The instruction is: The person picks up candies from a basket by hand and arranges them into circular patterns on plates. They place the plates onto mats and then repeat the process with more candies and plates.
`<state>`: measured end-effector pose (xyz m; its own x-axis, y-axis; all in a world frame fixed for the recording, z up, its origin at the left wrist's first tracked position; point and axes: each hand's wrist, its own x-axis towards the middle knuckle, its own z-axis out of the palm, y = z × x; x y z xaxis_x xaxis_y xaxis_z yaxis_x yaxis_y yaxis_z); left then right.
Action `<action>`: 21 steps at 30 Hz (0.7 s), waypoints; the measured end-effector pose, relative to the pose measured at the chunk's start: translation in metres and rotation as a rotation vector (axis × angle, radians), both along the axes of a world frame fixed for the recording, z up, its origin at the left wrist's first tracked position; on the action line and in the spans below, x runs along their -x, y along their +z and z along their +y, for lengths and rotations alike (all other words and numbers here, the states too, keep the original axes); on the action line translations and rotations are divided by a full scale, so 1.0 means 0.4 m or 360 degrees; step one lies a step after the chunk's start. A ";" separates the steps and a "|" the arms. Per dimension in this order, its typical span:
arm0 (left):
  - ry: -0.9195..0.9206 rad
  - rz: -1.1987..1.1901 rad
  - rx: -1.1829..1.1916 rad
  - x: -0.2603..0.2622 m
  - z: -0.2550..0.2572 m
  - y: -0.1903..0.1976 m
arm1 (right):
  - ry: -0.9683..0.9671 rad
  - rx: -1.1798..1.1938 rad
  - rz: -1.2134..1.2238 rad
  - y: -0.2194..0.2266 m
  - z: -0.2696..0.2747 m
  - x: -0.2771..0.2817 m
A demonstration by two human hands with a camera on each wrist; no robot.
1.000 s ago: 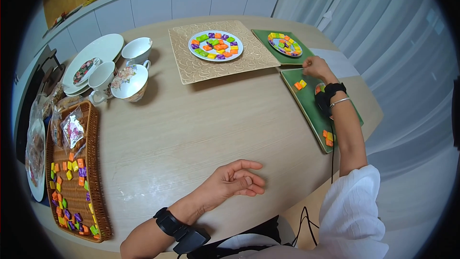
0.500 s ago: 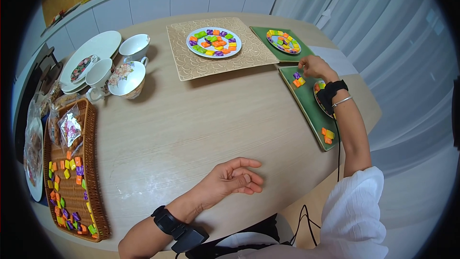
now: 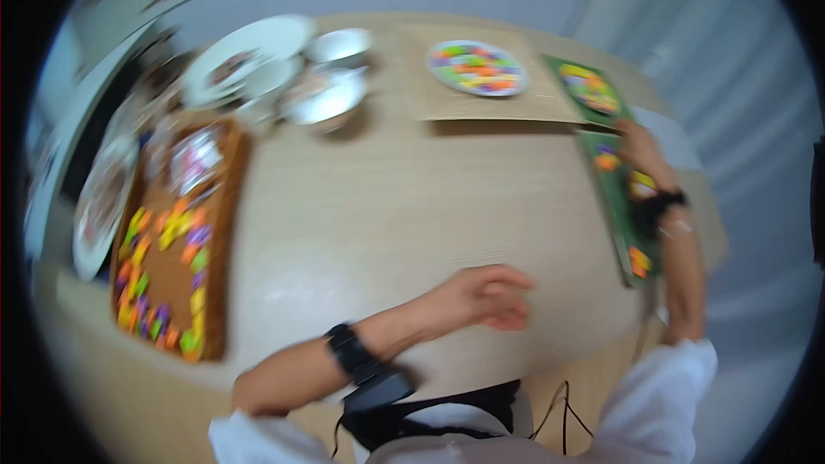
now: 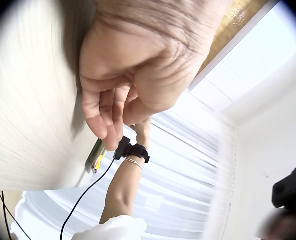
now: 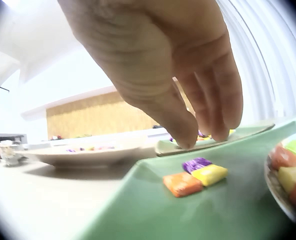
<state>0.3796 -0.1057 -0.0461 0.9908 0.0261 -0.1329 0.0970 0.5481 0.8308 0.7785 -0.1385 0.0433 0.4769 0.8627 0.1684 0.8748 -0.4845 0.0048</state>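
My right hand is over the far end of the near green tray, its fingers pointing down. In the right wrist view, a purple candy, a yellow candy and an orange candy lie together on that tray, just below the fingertips. Nothing shows between thumb and fingers. A small plate of candies sits beside them, partly hidden by the wrist in the head view. My left hand hangs loosely curled and empty over the table's near side.
On the left, a wicker basket holds many wrapped candies and bagged snacks. Cups and large plates stand behind it. A candy plate rests on a beige square platter; another green tray bears a candy plate.
A purple candy has come to lie beside the orange and yellow ones on the near tray. My right hand lifted off it slightly. The head view has swung left and blurred; the left hand stays loosely curled.
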 end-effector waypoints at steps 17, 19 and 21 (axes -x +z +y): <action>0.1223 0.0420 -0.1595 0.361 0.229 0.300 | 0.1066 -0.0086 0.1466 -0.098 -0.383 0.574; 0.1352 0.1281 -0.2572 0.489 0.329 0.285 | 0.1148 -0.0226 0.1183 -0.116 -0.394 0.592; 0.1125 0.2053 -0.2979 0.614 0.431 0.219 | 0.1105 -0.0287 0.1200 -0.141 -0.410 0.591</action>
